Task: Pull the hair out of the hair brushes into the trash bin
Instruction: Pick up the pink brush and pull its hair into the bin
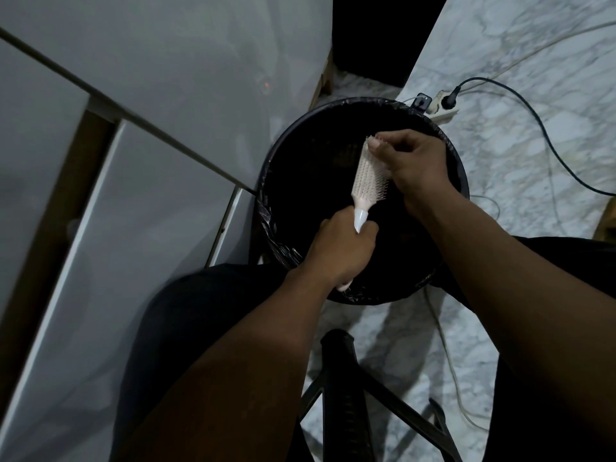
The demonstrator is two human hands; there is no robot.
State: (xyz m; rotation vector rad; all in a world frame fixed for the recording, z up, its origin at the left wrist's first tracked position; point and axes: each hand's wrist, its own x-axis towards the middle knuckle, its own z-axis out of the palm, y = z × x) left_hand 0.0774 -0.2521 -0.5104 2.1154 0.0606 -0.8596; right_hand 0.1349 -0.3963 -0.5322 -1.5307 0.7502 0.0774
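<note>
Here the left hand (340,248) grips the white hairbrush (366,175) by its handle over the black-lined trash bin (266,208), while the right hand (413,161) pinches at the bristles near its tip.

Dim, wide-angle bent edges; trash bin (266,181) interior black, forearms in shadow.

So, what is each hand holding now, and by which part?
The left hand holds the hair brush by its handle, over the trash bin. The right hand has its fingers on the bristle head, near the tip.
</note>
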